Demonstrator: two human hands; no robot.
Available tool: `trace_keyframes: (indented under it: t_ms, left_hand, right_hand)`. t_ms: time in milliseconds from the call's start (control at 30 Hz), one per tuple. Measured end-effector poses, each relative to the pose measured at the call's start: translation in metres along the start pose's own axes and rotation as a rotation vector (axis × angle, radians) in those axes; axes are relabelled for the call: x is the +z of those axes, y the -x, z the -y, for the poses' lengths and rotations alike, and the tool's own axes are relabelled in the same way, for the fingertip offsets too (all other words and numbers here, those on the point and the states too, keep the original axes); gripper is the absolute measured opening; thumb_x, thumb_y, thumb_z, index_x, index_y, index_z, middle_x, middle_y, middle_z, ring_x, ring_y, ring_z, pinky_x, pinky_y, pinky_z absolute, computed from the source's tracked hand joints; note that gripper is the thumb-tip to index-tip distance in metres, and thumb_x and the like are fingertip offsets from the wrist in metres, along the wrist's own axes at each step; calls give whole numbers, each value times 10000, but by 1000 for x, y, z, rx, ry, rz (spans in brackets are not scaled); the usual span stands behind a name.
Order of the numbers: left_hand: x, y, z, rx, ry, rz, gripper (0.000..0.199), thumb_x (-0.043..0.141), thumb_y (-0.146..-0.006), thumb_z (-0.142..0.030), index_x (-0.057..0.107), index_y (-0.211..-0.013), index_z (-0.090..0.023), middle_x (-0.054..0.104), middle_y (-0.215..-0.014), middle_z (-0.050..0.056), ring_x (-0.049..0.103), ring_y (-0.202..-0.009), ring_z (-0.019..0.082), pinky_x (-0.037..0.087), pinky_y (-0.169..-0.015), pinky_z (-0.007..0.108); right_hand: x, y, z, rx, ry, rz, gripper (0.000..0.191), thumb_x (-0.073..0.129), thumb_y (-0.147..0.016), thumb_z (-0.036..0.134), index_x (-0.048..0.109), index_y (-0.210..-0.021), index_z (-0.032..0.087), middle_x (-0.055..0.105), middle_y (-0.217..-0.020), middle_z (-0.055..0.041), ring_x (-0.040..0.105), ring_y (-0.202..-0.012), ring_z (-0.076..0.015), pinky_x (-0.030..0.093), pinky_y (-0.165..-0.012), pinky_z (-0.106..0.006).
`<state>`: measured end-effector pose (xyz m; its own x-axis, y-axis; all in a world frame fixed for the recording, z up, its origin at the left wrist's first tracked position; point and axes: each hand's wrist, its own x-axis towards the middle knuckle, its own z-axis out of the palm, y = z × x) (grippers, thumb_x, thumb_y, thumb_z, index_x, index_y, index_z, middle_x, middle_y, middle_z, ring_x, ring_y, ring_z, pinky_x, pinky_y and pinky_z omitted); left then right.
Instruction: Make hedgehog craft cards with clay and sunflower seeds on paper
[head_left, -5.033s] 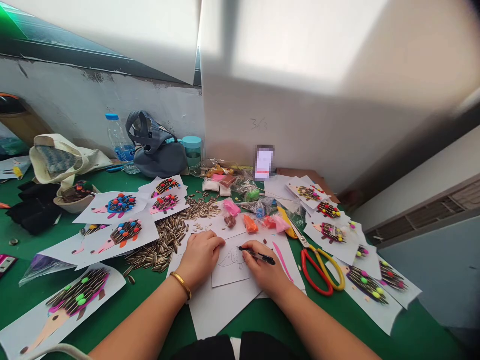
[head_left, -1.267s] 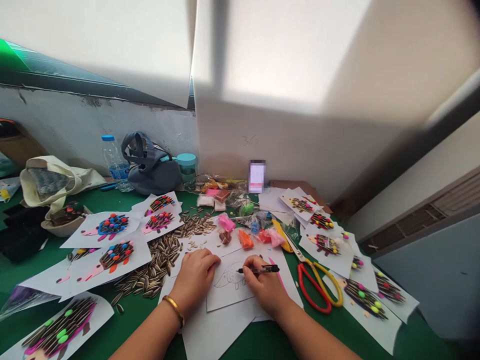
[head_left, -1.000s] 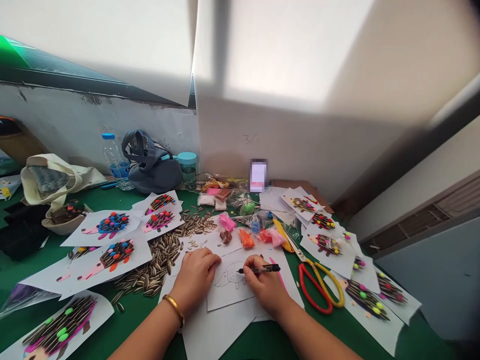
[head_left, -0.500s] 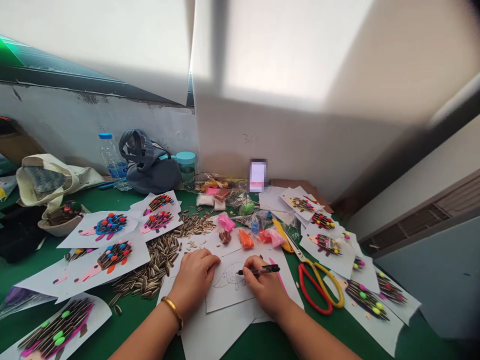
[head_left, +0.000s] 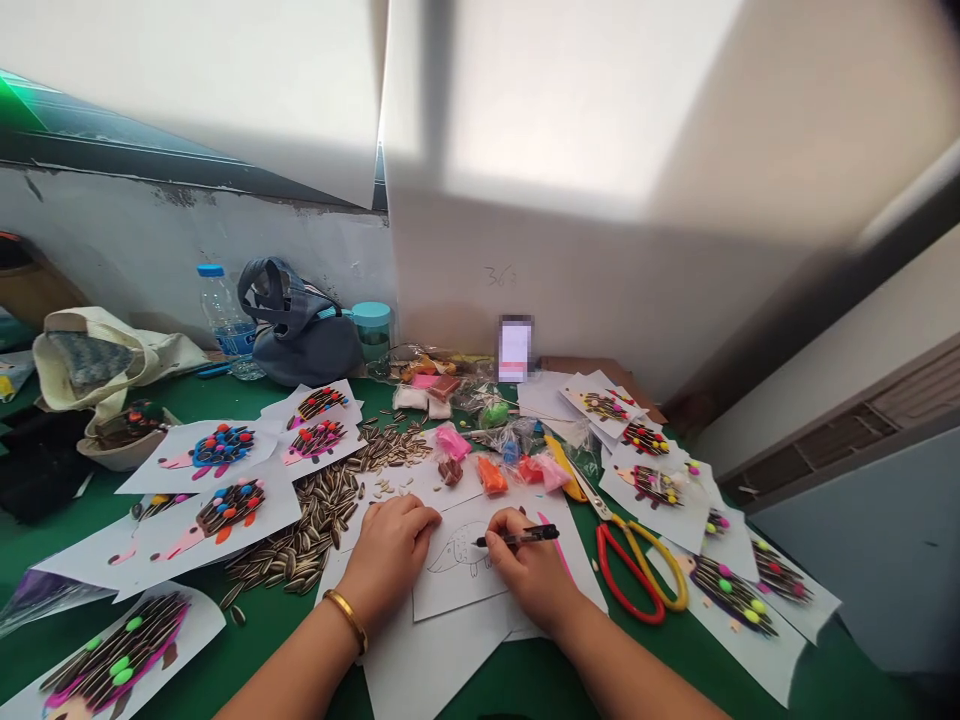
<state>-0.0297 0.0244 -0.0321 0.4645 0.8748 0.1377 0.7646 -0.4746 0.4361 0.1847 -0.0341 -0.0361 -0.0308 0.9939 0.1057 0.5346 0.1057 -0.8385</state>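
Note:
My right hand [head_left: 521,570] is closed around a black pen [head_left: 531,536], its tip on a white sheet of paper [head_left: 442,603]. Drawn there in thin black line is a hedgehog [head_left: 450,555] with a pointed snout, short legs and small marks on its body; my right hand covers its rear end. My left hand [head_left: 394,545] rests on the left edge of the sheet, fingers together and slightly bent, holding nothing. A gold bangle [head_left: 346,620] circles my left wrist. More white paper [head_left: 427,665] lies underneath.
Striped sunflower seeds [head_left: 307,535] are heaped left of the paper. Bagged coloured clay [head_left: 493,476] lies behind it, and open scissors [head_left: 626,550] sit to the right. Hedgehog pictures [head_left: 232,505] flank both sides. A phone [head_left: 515,350], a blue bag [head_left: 307,335] and a bottle [head_left: 225,315] stand at the back.
The pen tip has shifted very slightly within the hedgehog's body. Both hands stay in nearly the same place, and the view has moved a little.

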Motion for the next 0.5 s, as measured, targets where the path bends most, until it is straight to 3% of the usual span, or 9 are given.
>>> trace_keyframes:
  t_ms: [500]
  left_hand:
    - [-2, 2, -3, 6, -17, -5, 237, 503, -891, -157, 712, -925, -262, 675, -913, 27, 607, -924, 203, 376, -840, 365]
  right_hand:
    - [1, 3, 0, -7, 16, -6, 160, 478, -927, 316, 570, -837, 221, 627, -778, -1, 585, -740, -172, 433, -659, -279]
